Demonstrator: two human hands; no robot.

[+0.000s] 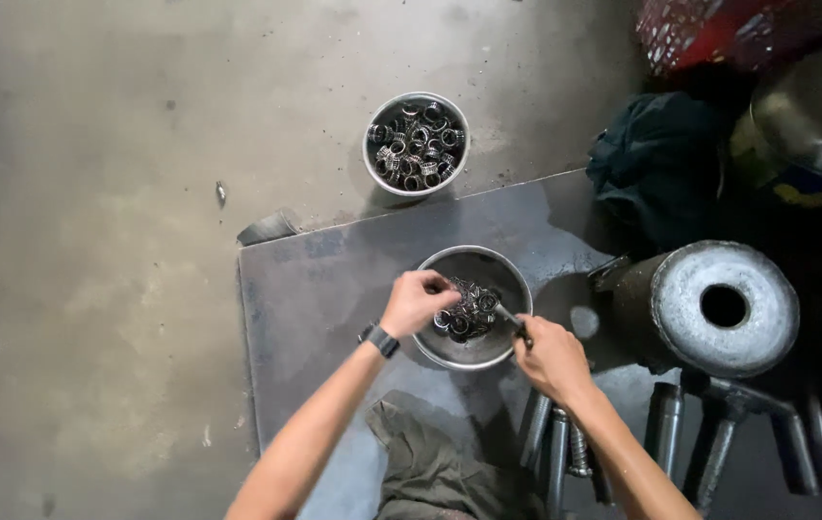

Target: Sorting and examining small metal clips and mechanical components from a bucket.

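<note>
Fingers [435, 286] of left hand [416, 300] pinch a ring bearing from the heap [469, 310] in the near steel bowl [517, 279]; right hand [553, 358] grips a thin metal rod [510, 318] closed, tip at the heap. Judgement: steady one bearing before probing; keep the bowl flat on the steel plate [324, 289].

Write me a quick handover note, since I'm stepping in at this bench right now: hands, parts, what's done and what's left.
Left hand: fingers in the near bowl on the steel plate, on the metal rings.
Right hand: grips a thin tool poking into those rings.
Far bowl on the floor holds many similar rings.
Done: cannot tell.
Left: the rings in the near bowl, apparently.
</note>
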